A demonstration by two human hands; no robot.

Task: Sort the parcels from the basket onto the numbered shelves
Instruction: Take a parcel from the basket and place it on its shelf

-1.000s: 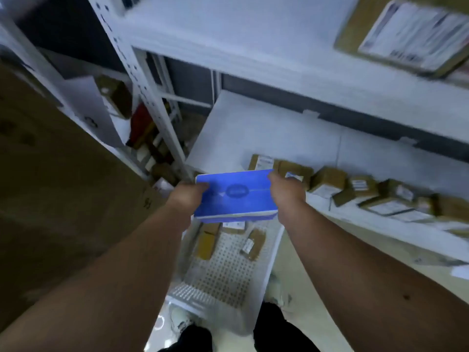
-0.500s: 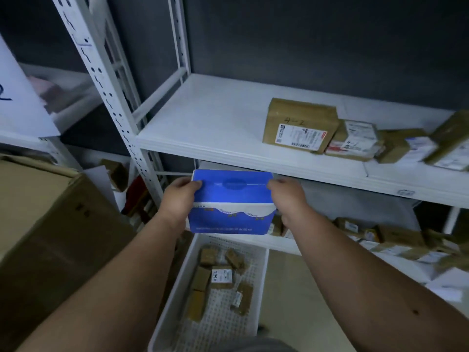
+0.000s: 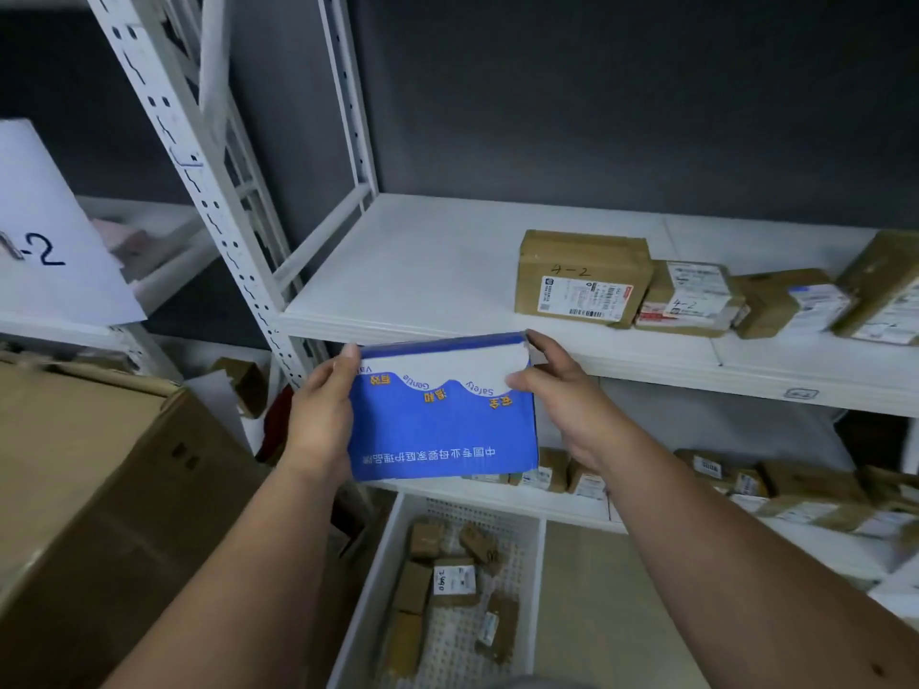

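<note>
A blue and white box [image 3: 442, 420] with upside-down printed text is held up in front of the white middle shelf [image 3: 432, 276]. My left hand [image 3: 323, 415] grips its left edge and my right hand [image 3: 552, 395] grips its upper right corner. Below, on the floor, the white perforated basket [image 3: 527, 559] holds several small brown parcels [image 3: 450, 579]. On the middle shelf to the right stand brown parcels, one marked 4-2 [image 3: 582, 278].
A big open cardboard carton [image 3: 99, 489] stands at the left. A white sheet marked "-2" [image 3: 45, 241] hangs on the left rack. The white perforated upright [image 3: 219, 216] stands just left of the box. The lower shelf [image 3: 746, 494] carries several small parcels.
The box has risen from above the basket to the level of the middle shelf's front edge and tipped its printed face towards me. My view has lifted from the floor to the shelves.
</note>
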